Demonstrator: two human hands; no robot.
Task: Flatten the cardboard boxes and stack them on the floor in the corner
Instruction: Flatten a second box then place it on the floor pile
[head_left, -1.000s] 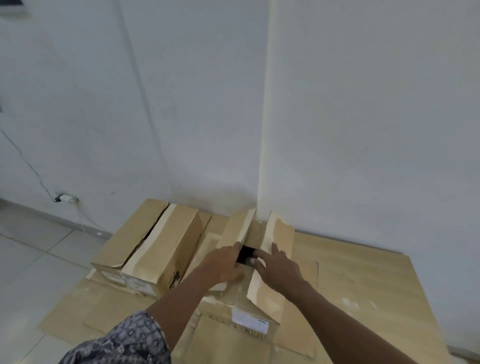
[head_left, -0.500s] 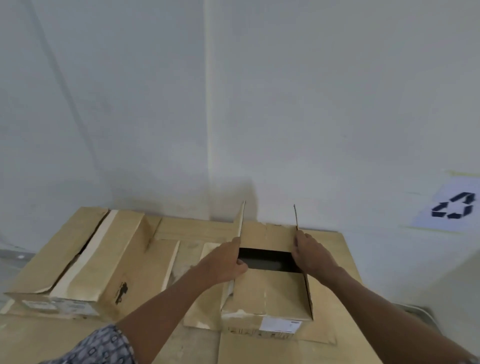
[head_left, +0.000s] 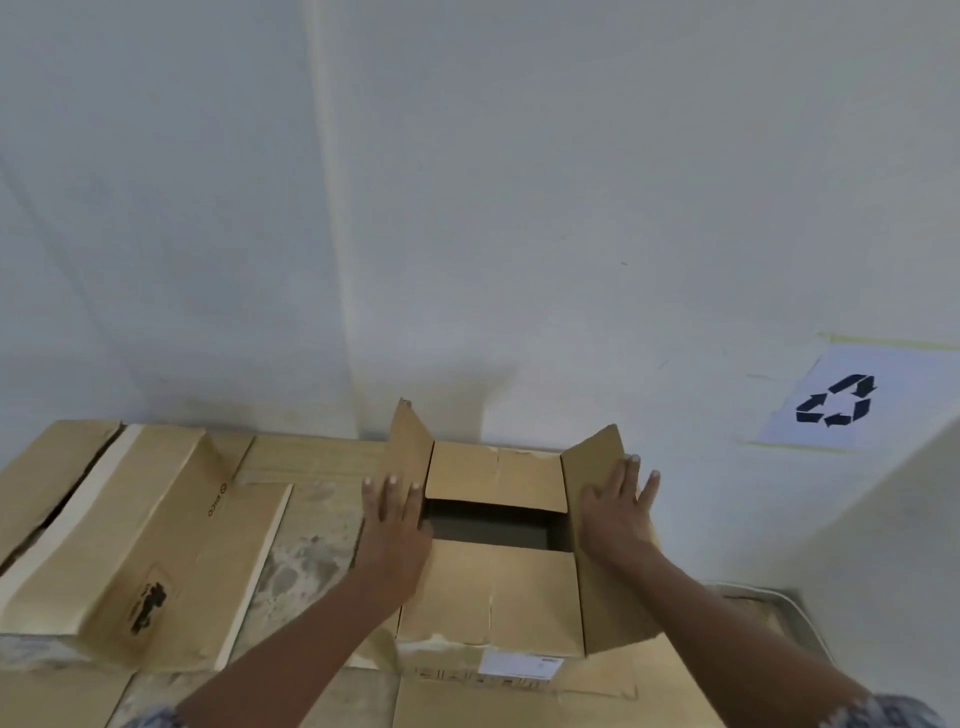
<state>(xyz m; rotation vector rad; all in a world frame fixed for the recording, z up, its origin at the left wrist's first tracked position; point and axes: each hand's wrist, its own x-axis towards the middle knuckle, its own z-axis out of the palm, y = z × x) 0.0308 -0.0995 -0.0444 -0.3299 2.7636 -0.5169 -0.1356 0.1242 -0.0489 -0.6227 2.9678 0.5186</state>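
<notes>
A brown cardboard box (head_left: 488, 597) stands in front of me in the wall corner, its top open with a dark gap in the middle. My left hand (head_left: 392, 525) lies flat, fingers spread, on the box's left flap. My right hand (head_left: 618, 512) presses flat on the right flap (head_left: 597, 462), which leans outward. The near and far short flaps lie folded inward. A second, longer cardboard box (head_left: 130, 540) with pale tape along its top stands to the left. Both rest on flattened cardboard sheets (head_left: 311, 525) spread over the floor.
White walls meet in a corner (head_left: 332, 260) just behind the boxes. A paper recycling sign (head_left: 841, 402) is taped on the right wall. A grey edge (head_left: 779, 603) shows at the right, beside the cardboard.
The two long flaps stood upright and now lean outward. Both hands went from gripping the flap edges to pressing flat on them. The view has shifted left and closer.
</notes>
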